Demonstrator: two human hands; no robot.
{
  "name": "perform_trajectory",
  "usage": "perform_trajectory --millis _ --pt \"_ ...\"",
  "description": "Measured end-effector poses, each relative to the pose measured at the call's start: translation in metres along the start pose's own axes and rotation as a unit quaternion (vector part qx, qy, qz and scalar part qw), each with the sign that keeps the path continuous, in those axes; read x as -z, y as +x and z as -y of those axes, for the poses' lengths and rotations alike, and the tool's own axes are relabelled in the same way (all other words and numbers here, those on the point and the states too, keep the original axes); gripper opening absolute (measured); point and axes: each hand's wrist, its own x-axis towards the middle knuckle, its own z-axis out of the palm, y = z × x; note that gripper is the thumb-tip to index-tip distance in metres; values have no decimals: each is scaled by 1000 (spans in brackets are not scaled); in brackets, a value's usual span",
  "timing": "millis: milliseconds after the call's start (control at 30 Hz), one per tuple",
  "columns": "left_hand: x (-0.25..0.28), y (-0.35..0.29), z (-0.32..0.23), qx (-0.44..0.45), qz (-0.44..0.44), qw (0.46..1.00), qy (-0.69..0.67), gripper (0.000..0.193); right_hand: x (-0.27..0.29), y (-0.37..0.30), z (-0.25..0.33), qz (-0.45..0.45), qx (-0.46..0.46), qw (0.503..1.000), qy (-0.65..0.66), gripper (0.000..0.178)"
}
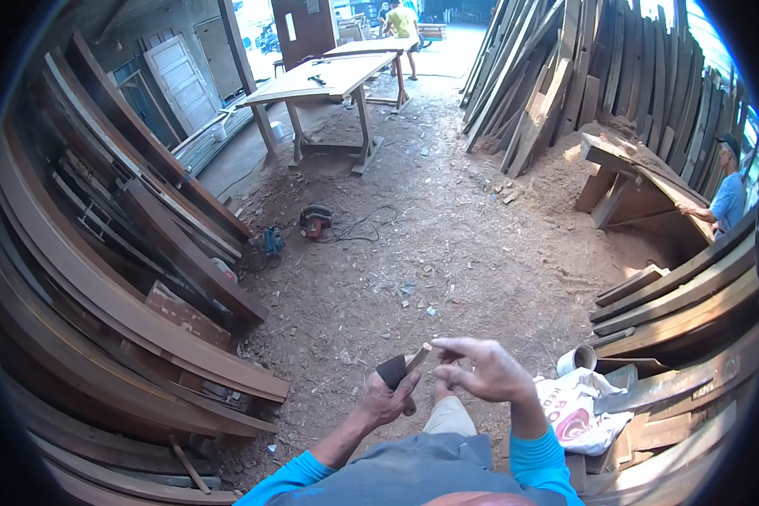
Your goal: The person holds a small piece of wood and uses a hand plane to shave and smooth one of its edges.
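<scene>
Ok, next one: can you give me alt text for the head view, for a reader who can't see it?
A person's left hand grips a small dark piece with a short wooden stick, while the right hand hovers beside it with fingers spread. Around them is a sawdust-covered workshop floor flanked by stacked planks, with power tools lying on the ground and a workbench beyond.

A red power saw [315, 221] lies on the sawdust floor [447, 244], just beside a blue tool [272, 239]. Beyond the saw stands a wooden workbench [329, 80]; leaning planks [548, 76] rise to its right.
</scene>
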Motion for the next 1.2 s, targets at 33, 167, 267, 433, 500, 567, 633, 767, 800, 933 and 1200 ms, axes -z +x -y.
perform_trajectory --millis 33,167,267,433,500,567,633,767,800,933,1200 --pt "-3 30 -7 9 7 1000 -21 25 -5 8 -33 10 -37 999 14 61" --pt "-17 155 32 -56 -30 996 62 21 1 59 -131 182 -183 964 -58 80" --pt "-29 226 15 56 13 998 11 16 55 108 -159 234 -187 953 -50 80" --pt "-43 336 42 58 25 994 94 17 162 214 -227 144 -108 972 -154 72" --pt "-43 379 55 91 16 992 82 18 214 275 -238 29 -39 982 -181 72" --pt "-35 416 63 133 -12 988 83 19 285 365 -202 -114 11 984 -137 79" --pt "-26 457 104 160 7 984 76 19 365 451 -186 -346 283 809 -382 84" --pt "-2 578 137 77 2 985 157 18 509 607 -130 -522 454 577 -434 82" --pt "3 604 140 150 27 981 121 18 537 643 -111 -533 487 544 -427 82" --pt "20 759 140 69 18 984 166 19 618 766 -116 -500 476 630 -357 67" --pt "66 986 139 -18 31 974 224 20 527 860 -406 -60 33 985 -159 53"
